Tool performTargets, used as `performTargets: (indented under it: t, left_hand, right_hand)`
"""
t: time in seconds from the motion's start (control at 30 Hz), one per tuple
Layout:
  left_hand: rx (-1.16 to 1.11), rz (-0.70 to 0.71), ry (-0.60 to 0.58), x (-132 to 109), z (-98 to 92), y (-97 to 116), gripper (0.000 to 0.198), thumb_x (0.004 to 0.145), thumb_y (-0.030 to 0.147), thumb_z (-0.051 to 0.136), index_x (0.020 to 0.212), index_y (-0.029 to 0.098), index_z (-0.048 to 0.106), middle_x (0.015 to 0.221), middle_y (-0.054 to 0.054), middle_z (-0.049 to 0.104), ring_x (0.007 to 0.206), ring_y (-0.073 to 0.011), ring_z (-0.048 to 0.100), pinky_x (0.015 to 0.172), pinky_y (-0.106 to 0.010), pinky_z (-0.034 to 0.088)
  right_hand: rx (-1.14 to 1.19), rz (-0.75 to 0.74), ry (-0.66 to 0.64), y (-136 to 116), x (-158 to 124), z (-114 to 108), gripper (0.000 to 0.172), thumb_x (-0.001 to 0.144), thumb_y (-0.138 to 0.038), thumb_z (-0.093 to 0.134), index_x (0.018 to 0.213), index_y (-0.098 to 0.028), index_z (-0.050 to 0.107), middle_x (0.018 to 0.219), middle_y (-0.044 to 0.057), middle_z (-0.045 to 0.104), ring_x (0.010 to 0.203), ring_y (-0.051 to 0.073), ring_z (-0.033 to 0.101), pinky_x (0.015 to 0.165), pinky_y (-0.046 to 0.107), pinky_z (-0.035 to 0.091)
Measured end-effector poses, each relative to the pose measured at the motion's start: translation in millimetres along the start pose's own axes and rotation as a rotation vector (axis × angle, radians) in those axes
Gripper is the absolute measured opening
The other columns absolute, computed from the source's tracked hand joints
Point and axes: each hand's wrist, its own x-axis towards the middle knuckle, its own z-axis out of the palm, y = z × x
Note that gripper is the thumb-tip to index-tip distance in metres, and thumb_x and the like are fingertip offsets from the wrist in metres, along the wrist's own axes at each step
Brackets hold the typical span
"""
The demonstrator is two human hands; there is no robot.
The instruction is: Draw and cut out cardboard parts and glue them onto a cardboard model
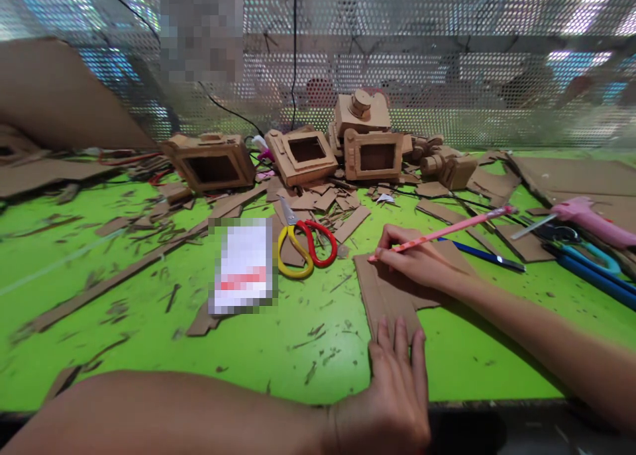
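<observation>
My right hand [415,259] is closed on a pink pencil [447,230], its tip touching the upper left corner of a flat piece of brown cardboard [385,293] on the green table [278,349]. My left hand [395,389] lies flat with its fingers stretched out on the near edge of that same cardboard, pressing it down. Scissors with one red and one yellow handle [305,243] lie to the left of the cardboard.
Several cardboard camera-shaped boxes [303,153] stand at the back among scraps and strips. A pink glue gun [591,218], blue-handled scissors [581,250] and a dark pen [484,256] lie at the right. A perforated metal screen [447,64] closes the far side.
</observation>
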Motion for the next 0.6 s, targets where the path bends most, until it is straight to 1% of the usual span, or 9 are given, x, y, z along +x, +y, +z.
performTargets:
  t: [0.17,0.27,0.5,0.6]
  left_hand:
    - [-0.010,0.001,0.010,0.0,0.6,0.5,0.045,0.090,0.019,0.035,0.119,0.001,0.065,0.107,-0.019,0.071,0.088,-0.0299,0.073,0.071,-0.038,0.047]
    - [-0.005,-0.001,0.008,-0.1,0.6,0.8,0.045,0.090,0.019,0.035,0.119,0.002,0.065,0.108,-0.020,0.071,0.089,-0.0303,0.072,0.072,-0.038,0.047]
    - [-0.001,0.008,0.004,-0.5,1.2,0.5,0.045,0.091,0.020,0.034,0.119,0.001,0.064,0.108,-0.021,0.071,0.089,-0.0298,0.073,0.071,-0.038,0.047]
    - [-0.007,-0.004,0.019,-0.3,1.7,1.1,0.045,0.090,0.019,0.035,0.118,0.000,0.065,0.107,-0.020,0.071,0.088,-0.0296,0.073,0.070,-0.038,0.048]
  right_hand:
    - [0.009,0.001,0.023,-0.1,0.5,0.8,0.013,0.079,-0.027,0.057,0.069,-0.020,0.051,0.064,-0.001,0.061,0.061,0.013,0.053,0.053,0.024,0.035]
    - [0.032,0.020,0.041,1.5,0.2,2.3,0.014,0.079,-0.028,0.058,0.069,-0.020,0.051,0.062,-0.001,0.060,0.059,0.013,0.052,0.051,0.024,0.034]
    - [0.050,0.030,0.034,2.2,0.3,2.7,0.014,0.078,-0.026,0.058,0.069,-0.020,0.050,0.062,-0.001,0.061,0.058,0.013,0.054,0.050,0.024,0.035]
    - [0.102,0.067,0.022,0.6,-0.6,2.9,0.015,0.078,-0.026,0.057,0.068,-0.021,0.047,0.059,-0.002,0.060,0.055,0.013,0.054,0.048,0.023,0.036]
